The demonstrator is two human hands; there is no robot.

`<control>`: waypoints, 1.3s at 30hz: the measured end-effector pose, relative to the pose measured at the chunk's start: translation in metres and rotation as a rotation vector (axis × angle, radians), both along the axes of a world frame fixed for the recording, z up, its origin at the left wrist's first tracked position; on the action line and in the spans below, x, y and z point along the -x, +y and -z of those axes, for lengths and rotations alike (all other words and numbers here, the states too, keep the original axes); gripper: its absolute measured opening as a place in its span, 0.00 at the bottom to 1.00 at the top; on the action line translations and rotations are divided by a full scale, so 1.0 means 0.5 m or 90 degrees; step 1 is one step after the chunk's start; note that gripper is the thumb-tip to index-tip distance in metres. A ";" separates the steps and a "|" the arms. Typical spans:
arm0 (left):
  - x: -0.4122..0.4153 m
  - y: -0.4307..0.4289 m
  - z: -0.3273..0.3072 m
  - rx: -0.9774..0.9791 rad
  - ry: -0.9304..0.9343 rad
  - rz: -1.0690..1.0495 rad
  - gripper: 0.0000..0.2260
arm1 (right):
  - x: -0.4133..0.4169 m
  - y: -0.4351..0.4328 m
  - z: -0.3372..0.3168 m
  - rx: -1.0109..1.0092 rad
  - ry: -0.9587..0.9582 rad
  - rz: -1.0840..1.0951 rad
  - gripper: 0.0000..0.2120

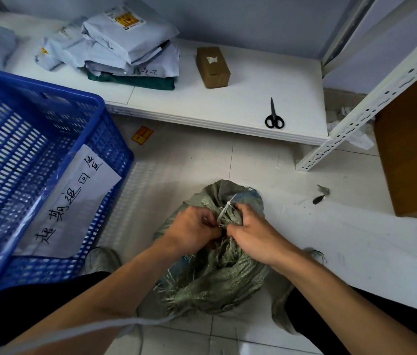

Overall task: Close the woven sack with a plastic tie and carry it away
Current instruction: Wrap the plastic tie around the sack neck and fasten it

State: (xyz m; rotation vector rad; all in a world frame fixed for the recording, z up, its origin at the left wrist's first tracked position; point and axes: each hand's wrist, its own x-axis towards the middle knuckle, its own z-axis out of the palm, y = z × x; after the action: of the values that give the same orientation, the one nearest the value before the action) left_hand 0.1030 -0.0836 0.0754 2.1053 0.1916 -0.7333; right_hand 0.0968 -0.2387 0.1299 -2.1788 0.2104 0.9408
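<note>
Nearest the camera, the left hand (194,231) and right hand (251,234) meet over a grey-green woven plastic sack (215,280) standing on the white tiled floor (330,239) between the person's feet. Each grip is curled tight on the sack's gathered, frayed neck. A thin white plastic tie (228,206) circles that neck just beyond the fingers, its free end sticking up.

To the left stands a blue perforated plastic basket (56,87) bearing a white paper label (74,201) with black handwritten Chinese characters. An orange-yellow sticker (142,135) lies on the floor beyond, print unreadable.

Further off, a low white shelf board (227,103) carries black-handled scissors (274,116), a small brown cardboard box (213,67) and a stack of pale grey mailing bags (125,39). One bag shows handwriting starting "18-"; the top bag has a yellow label, unreadable.
</note>
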 end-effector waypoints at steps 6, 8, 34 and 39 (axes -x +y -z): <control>-0.007 -0.001 -0.010 0.074 0.050 -0.057 0.03 | 0.001 -0.002 -0.012 -0.011 0.018 -0.012 0.30; -0.009 -0.005 -0.024 0.122 0.091 -0.072 0.03 | -0.003 -0.004 -0.011 -0.008 0.012 -0.015 0.30; -0.013 -0.011 0.010 0.042 -0.131 0.032 0.05 | -0.018 -0.032 0.048 0.077 -0.135 -0.024 0.24; 0.000 -0.018 0.023 0.016 -0.143 0.082 0.06 | -0.030 -0.041 0.061 0.085 -0.106 -0.021 0.14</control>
State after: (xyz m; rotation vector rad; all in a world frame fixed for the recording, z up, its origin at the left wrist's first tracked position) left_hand 0.1032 -0.0927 0.0639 2.1716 -0.0760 -0.5652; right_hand 0.1118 -0.2590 0.0992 -2.3766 0.1618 0.7779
